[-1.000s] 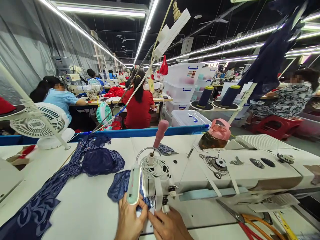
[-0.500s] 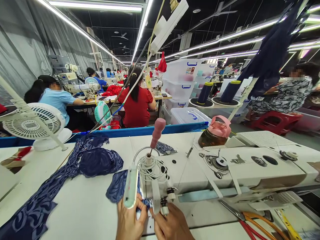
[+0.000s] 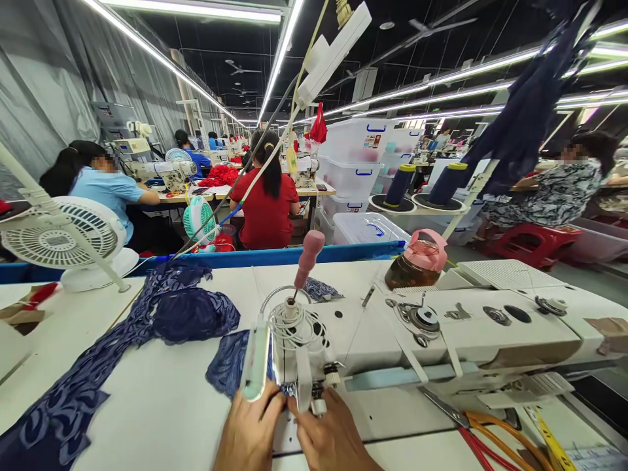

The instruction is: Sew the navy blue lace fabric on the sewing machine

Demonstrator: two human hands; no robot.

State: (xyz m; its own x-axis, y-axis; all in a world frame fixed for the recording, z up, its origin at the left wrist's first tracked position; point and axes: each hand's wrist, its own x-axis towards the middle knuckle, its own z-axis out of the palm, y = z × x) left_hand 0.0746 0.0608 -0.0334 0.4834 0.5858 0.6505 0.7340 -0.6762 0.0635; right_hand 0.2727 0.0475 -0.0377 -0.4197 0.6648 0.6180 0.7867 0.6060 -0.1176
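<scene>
My left hand [image 3: 249,426] is at the sewing machine's needle end, its fingers together and closed on navy lace fabric [image 3: 226,366]. That fabric spreads behind the hand, partly hidden by a lit lamp strip [image 3: 255,366]. Close beside it, my right hand [image 3: 330,433] has its fingers bent under the head of the white sewing machine [image 3: 392,347]. Its fingertips pinch at the fabric's edge by the presser foot, where only a sliver of cloth shows. A pink-handled screwdriver [image 3: 309,255] stands upright on the machine head, above coiled white cord [image 3: 294,330].
More navy lace pieces [image 3: 191,315] trail across the table on the left, near a white fan [image 3: 63,235]. Orange-handled scissors [image 3: 500,432] and a yellow tape measure [image 3: 549,438] lie at right. A pink-lidded jar [image 3: 417,258] stands behind the machine. Co-workers sit further off.
My left hand has turned flatter, its thumb now less visible, and both hands sit closer together. Less cloth shows between them. The whole view has shifted slightly.
</scene>
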